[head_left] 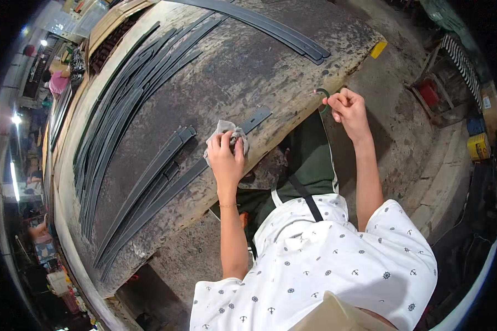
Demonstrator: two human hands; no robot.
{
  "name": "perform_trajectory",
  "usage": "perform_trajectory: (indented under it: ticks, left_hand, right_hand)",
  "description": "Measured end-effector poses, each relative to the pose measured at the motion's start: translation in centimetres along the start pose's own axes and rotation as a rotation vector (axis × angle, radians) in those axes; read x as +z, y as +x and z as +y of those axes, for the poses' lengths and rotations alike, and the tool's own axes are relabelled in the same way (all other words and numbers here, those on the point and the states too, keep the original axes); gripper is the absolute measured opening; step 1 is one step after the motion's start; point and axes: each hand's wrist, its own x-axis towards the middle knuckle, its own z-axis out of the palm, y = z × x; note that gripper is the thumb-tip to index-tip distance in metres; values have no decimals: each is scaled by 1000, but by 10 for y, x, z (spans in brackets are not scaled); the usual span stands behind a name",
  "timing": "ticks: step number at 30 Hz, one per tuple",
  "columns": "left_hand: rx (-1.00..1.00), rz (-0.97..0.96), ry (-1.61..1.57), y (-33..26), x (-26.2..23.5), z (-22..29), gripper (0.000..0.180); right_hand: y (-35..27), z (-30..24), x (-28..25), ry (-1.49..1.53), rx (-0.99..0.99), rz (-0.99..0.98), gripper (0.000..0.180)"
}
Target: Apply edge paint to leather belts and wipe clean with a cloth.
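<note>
My left hand (225,163) is closed on a crumpled pale grey rag (221,128), pressing it onto a long dark grey strap (182,181). One end of that strap sticks out past the rag toward the table's near edge; the rest runs off to the lower left. Beside it lies a small bunch of similar straps (163,154). Raised off the table's edge, my right hand (348,112) has its fingers closed on a thin, dark, curved piece (324,94) with a pinkish tip. What exactly that piece is, I cannot make out.
A worn, stained table (226,71) spans the space before me. Many loose dark strips (127,102) cover its left side, and further straps (270,26) lie along its far part. A wooden stool-like frame (436,88) and a yellow container (478,147) stand on the right.
</note>
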Motion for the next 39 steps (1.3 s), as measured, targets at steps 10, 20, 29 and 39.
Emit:
perform_trajectory:
  ticks: [10, 20, 29, 39]
  left_hand:
    - [-52, 102, 240, -16, 1, 14, 43]
    - [-116, 29, 238, -21, 15, 24, 42]
    - [-73, 4, 168, -5, 41, 51, 42]
    - [376, -312, -642, 99, 175, 206, 50]
  right_hand:
    - [3, 42, 1, 69, 47, 66, 14]
    - [4, 46, 4, -849, -684, -54, 37]
    - [-20, 26, 6, -835, -646, 77, 33]
    - [-58, -11, -85, -811, -496, 860, 27]
